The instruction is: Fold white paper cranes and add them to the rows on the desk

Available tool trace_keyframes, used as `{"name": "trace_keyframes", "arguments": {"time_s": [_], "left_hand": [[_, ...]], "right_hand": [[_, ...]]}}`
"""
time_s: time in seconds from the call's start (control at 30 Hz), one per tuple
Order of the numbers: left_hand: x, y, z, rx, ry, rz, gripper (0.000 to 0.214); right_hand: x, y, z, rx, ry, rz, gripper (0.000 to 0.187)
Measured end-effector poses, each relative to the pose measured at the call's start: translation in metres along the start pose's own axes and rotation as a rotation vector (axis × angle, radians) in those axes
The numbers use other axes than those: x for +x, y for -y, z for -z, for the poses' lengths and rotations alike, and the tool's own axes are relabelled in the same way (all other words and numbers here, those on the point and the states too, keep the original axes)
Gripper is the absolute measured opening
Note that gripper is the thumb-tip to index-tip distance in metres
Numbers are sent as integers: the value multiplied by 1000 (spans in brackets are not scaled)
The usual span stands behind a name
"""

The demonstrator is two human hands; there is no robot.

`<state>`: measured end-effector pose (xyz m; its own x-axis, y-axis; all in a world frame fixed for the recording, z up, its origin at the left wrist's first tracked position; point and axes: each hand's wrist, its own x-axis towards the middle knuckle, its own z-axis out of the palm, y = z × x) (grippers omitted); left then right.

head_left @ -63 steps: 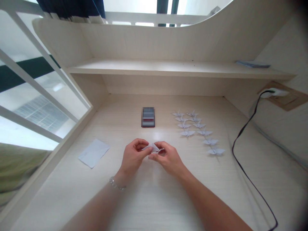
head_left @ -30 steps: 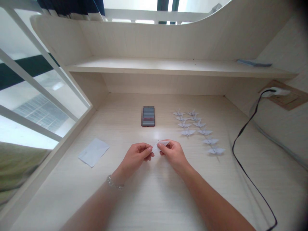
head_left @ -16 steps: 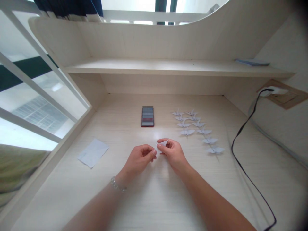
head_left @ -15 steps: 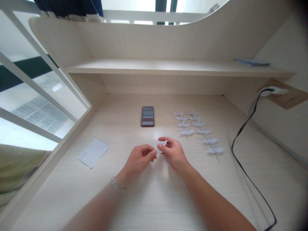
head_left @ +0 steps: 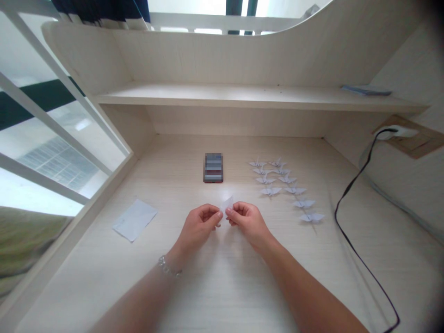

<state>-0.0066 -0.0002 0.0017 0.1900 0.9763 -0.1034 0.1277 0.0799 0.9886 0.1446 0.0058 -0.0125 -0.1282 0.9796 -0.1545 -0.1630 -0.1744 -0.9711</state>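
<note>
**White folded paper (head_left: 227, 203) held in a double pinch**

Shaping by fingertip looks to be the step in hand: a crease or flap of the small piece is probably being worked. As a judgement, the next move calls for a light, even pinch, with the edges lined up before any pressure.

Take the paper as the clock's centre, twelve pointing away from the person. The left hand (head_left: 199, 224) comes in from eight o'clock, the right hand (head_left: 248, 219) from four. Both are nearly closed, thumb against curled fingers, each gripping a lower edge; the paper's tip juts toward twelve. Whether it touches the tabletop (head_left: 218, 291) I cannot tell.

A loose sheet (head_left: 134, 220) lies near nine, a phone-like device (head_left: 213, 167) with a blurred face near eleven, and two lines of paper birds (head_left: 294, 190) spread from one to three.
</note>
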Motion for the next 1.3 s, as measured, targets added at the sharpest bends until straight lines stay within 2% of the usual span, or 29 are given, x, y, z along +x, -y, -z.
{"name": "trace_keyframes", "arguments": {"time_s": [0.13, 0.27, 0.47, 0.57, 0.83, 1.03, 1.13, 1.3], "left_hand": [[1, -1, 1, 25, 1, -14, 22], [2, -1, 1, -49, -19, 20, 24], [1, 2, -2, -196, -57, 55, 22], [1, 4, -2, -223, -101, 66, 20], [2, 3, 1, -146, -45, 46, 20], [3, 6, 0, -186, -121, 25, 21], [3, 7, 0, -218, -92, 60, 24], [4, 7, 5, -107, -58, 61, 29]], "right_hand": [[-1, 1, 0, -77, 70, -4, 25], [-1, 1, -3, -21, 52, -70, 28], [0, -1, -6, -26, 22, -23, 29], [-2, -1, -7, -37, 47, -32, 29], [-3, -4, -2, -241, 110, 41, 24], [-6, -2, -7, -308, 194, 62, 21], [-9, 1, -7, -461, 166, 93, 21], [-12, 4, -5, -620, 138, 188, 17]]}}
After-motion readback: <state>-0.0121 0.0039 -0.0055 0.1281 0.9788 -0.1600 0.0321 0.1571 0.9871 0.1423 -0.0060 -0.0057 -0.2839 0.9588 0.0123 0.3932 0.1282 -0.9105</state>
